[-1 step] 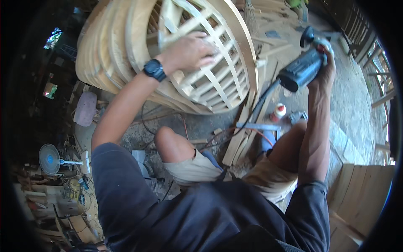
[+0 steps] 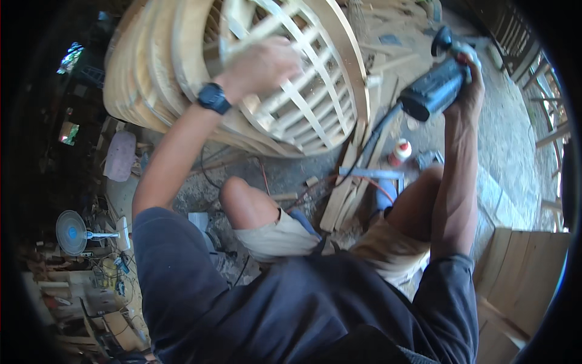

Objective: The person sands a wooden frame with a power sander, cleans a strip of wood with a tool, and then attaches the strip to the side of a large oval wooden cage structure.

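Note:
A large rounded wooden frame of curved ribs stands ahead of me, with a lattice of crossed pale strips on its near side. My left hand, with a dark watch at the wrist, is over the lattice's left part. Motion blurs its fingers, so whether it touches the strips is unclear. On the right, my right hand grips a dark angle grinder by its head end, holding it up away from the frame. A round dark disc shows at its far end, and a cord hangs from its rear.
Wooden strips lie on the floor between my feet and the frame. Nearby are a white-and-red bottle and a metal square. A fan stands at left among clutter; a wooden panel is at lower right.
My left hand has shifted slightly left and up over the lattice, and its fingers, spread before, are now blurred. The right hand holds the grinder nearly in the same place.

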Demonstrator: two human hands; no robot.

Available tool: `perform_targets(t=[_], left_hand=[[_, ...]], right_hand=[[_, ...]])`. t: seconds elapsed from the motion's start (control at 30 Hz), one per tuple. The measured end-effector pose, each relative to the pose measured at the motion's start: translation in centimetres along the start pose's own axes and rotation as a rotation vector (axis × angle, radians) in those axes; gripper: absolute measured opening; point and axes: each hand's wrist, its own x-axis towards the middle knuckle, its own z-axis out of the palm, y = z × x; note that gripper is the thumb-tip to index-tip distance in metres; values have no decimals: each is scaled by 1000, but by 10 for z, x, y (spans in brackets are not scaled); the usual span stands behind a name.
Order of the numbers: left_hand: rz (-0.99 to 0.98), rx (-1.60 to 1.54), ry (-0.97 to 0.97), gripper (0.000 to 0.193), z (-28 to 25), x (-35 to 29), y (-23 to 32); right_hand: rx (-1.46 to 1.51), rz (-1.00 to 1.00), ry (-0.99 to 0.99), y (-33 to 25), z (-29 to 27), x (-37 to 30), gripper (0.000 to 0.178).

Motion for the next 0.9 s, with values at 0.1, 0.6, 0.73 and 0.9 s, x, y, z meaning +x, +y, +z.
perform_targets(t=[0.1, 0.6, 0.73, 0.9], left_hand=[[-211, 120, 469, 23, 11, -12, 0], [-744, 0, 916, 49, 88, -74, 49], [-779, 55, 835, 47, 91, -81, 51], [-758, 126, 805, 51, 103, -96, 61]], right_hand=[[-97, -27, 12, -5, 6, -12, 41], [6, -171, -198, -4, 1, -13, 22], [-89, -239, -97, -6, 4, -16, 26], [-59, -77, 8, -7, -5, -7, 54]])
